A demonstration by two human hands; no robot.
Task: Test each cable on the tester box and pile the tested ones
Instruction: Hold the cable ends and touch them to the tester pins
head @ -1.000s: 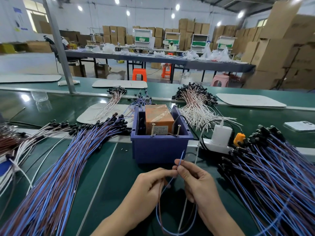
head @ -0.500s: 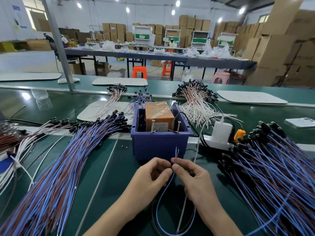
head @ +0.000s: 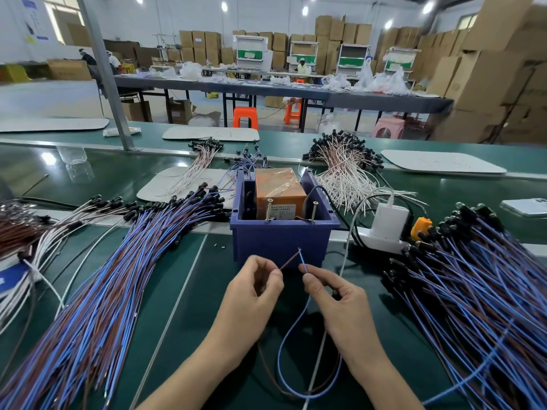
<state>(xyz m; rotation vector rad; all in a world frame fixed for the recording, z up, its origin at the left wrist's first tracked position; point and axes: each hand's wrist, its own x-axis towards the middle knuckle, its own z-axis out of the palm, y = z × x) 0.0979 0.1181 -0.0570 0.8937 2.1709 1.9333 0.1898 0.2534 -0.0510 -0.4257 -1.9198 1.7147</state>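
A blue plastic tester box (head: 281, 242) stands mid-table, holding an orange block (head: 279, 192) and two upright screws (head: 314, 211) at its front rim. Just in front of it, my left hand (head: 251, 294) pinches the brown wire end and my right hand (head: 334, 300) pinches the blue wire end of one cable (head: 291, 335). The two bare tips meet just below the box front, and the cable loops down between my forearms. A large pile of blue-and-brown cables (head: 97, 291) lies to the left. Another pile (head: 479, 291) fans out on the right.
A white charger on a power strip (head: 387, 223) with an orange part (head: 420, 227) sits right of the box. White-and-brown cable bundles (head: 346, 173) lie behind. A white cord (head: 325, 335) runs toward me. A grey pole (head: 106, 75) rises at the back left.
My hands have moved slightly apart, separating the brown and blue wire ends so they form a small V with tips touching. The view has shifted a little closer.
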